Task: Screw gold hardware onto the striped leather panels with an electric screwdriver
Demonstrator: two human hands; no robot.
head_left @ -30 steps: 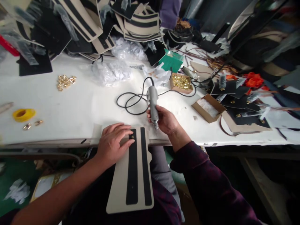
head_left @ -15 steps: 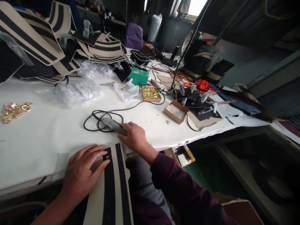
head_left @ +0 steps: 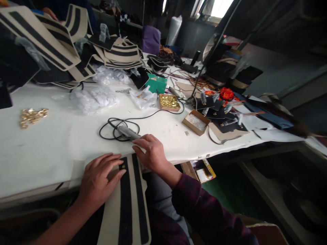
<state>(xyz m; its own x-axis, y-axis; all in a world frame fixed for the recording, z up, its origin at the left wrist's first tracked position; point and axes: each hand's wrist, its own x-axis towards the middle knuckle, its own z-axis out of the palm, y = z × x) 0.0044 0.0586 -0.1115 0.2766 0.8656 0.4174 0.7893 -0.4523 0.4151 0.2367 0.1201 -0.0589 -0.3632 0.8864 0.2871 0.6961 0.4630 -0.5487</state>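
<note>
A beige panel with black stripes [head_left: 125, 211] slopes from the table edge toward my lap, with a small brass-coloured stud [head_left: 123, 166] near its top. Across its upper left lies my left hand [head_left: 98, 177], fingers stretched out and thumb apart, beside the stud. My right hand [head_left: 152, 153] hovers at the near end of a grey handheld electric tool [head_left: 127, 132], which rests on the table. Its thumb and index finger are apart; the other fingers are partly hidden, and whether a fingertip touches the tool I cannot tell. A black cord [head_left: 112, 119] lies coiled around the tool.
Gold metal fittings [head_left: 33, 116] lie at left. A box of gold pieces [head_left: 169, 102] and a box of clear pieces [head_left: 196, 122] stand farther back. Striped panels [head_left: 122, 54] are piled back left, behind plastic bags [head_left: 95, 98]. Black pieces [head_left: 217, 112] lie at right.
My right hand has let go of the grey tool and drawn back slightly from it. My left hand stays on the panel. The whole view has shifted a little.
</note>
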